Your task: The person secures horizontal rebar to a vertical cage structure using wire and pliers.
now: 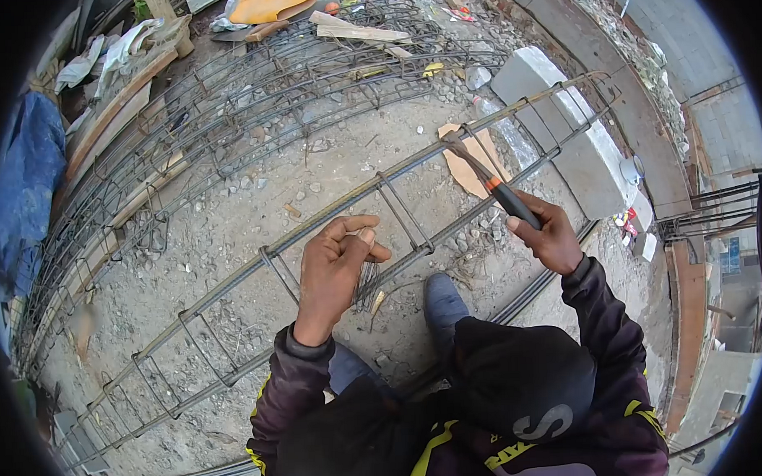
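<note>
Down at the centre of the view, the left hand (336, 269) is curled with thumb and fingers pinched together over a thin bundle of grey tie wire (366, 282), which hangs just below the fingertips and touches the long rusty steel rebar cage (233, 327). That cage runs from about 7 o'clock up to 1 o'clock across the gravelly concrete ground (254, 209), its rectangular stirrups spaced along the bars. The hand rests right against the cage's upper bar, between two stirrups.

At about 2 o'clock from the left hand, well apart from it, the right hand (549, 232) is closed fully around the black handle with an orange collar of a metal tying hook tool (488, 184). The tool's shaft slants up toward 11 o'clock, and its tip lies near the cage's upper bar, over a torn piece of brown cardboard (471, 163); whether the tip touches the bar I cannot tell.

Beyond, at 12 o'clock, a second, larger stack of rebar cages (251, 108) lies across the ground. A pale grey concrete block (562, 122) sits at 2 o'clock, just beside the cage's far end. A blue tarpaulin (27, 183) lies at 9 o'clock.
</note>
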The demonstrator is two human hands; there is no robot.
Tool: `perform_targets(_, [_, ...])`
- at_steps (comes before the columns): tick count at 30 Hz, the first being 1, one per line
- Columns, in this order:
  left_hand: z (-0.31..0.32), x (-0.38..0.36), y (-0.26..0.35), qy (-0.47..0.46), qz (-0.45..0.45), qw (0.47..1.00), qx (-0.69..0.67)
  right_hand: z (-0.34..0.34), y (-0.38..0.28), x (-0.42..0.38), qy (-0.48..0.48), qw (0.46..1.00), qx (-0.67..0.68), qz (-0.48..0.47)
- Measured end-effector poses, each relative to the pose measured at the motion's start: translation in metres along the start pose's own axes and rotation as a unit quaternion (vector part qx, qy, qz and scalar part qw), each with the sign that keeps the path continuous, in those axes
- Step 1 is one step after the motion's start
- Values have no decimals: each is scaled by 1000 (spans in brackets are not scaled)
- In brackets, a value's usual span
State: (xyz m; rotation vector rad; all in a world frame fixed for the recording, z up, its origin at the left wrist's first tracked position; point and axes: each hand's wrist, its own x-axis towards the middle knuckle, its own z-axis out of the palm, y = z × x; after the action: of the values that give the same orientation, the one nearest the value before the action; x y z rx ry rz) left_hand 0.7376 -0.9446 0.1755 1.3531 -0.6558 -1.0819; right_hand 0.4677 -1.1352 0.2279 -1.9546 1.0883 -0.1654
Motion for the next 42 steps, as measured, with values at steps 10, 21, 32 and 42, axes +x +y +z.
perform_targets(10, [35,20,11,26,-25,997,-68,36,-12,31,141,911,-127,-366])
perform_targets(21, [71,27,31,127,-69,974,-175,104,-28,65,152,828,67,-535])
perform_targets(32, [68,11,58,199,-77,973,-89,111,-32,72,70,821,269,-499])
perform_targets(42, [52,36,44,127,-157,969,-144,88,-21,88,-142,834,385,-369])
